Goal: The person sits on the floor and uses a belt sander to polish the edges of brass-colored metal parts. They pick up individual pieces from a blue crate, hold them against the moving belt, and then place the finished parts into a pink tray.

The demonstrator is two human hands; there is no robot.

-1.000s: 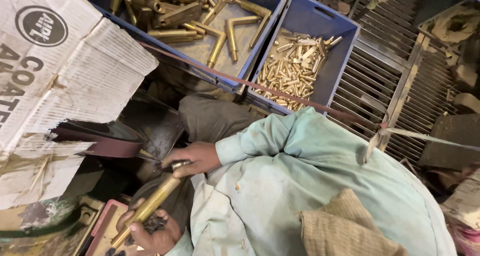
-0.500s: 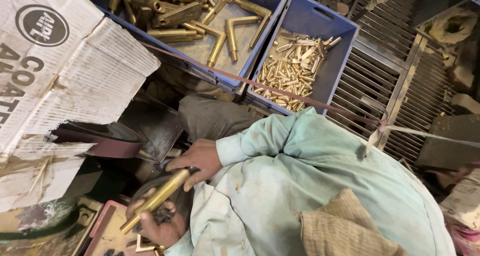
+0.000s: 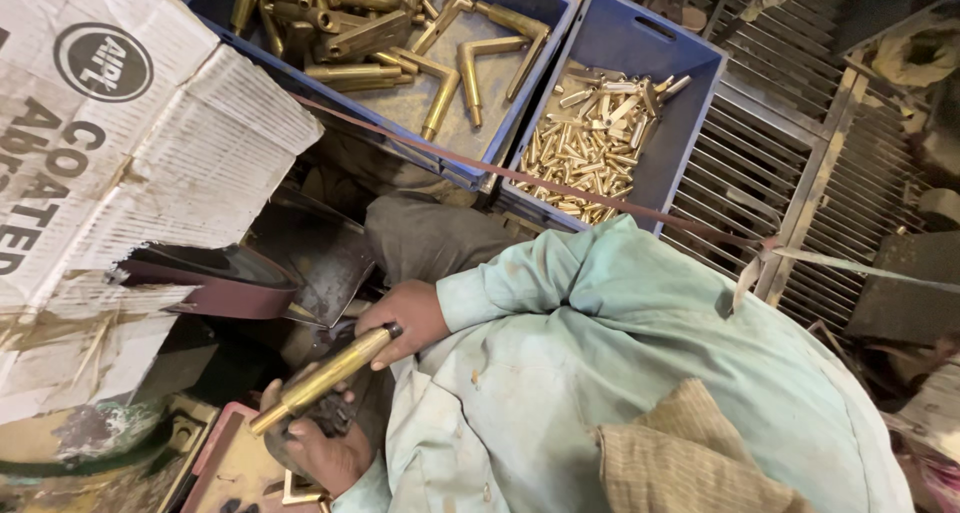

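Observation:
A brass rod (image 3: 322,378) lies slanted between my two hands, in front of my pale green shirt. My right hand (image 3: 408,315) grips its upper end, near my grey trouser knee. Below it, my left hand (image 3: 322,451) cups the rod's lower part from underneath, fingers dark with grime. The rod's lower tip points toward a dark abrasive belt (image 3: 205,283) at the left, and is apart from it.
Two blue bins stand at the top: one (image 3: 520,68) with bent brass pipes, one (image 3: 690,103) with small brass pieces. Torn cardboard (image 3: 120,173) fills the left. A pink tray (image 3: 222,453) lies bottom left, and a metal grate (image 3: 760,173) is on the right.
The rod's lower end has risen, so it lies flatter than before. My left hand has come up with it, and my right hand has shifted slightly.

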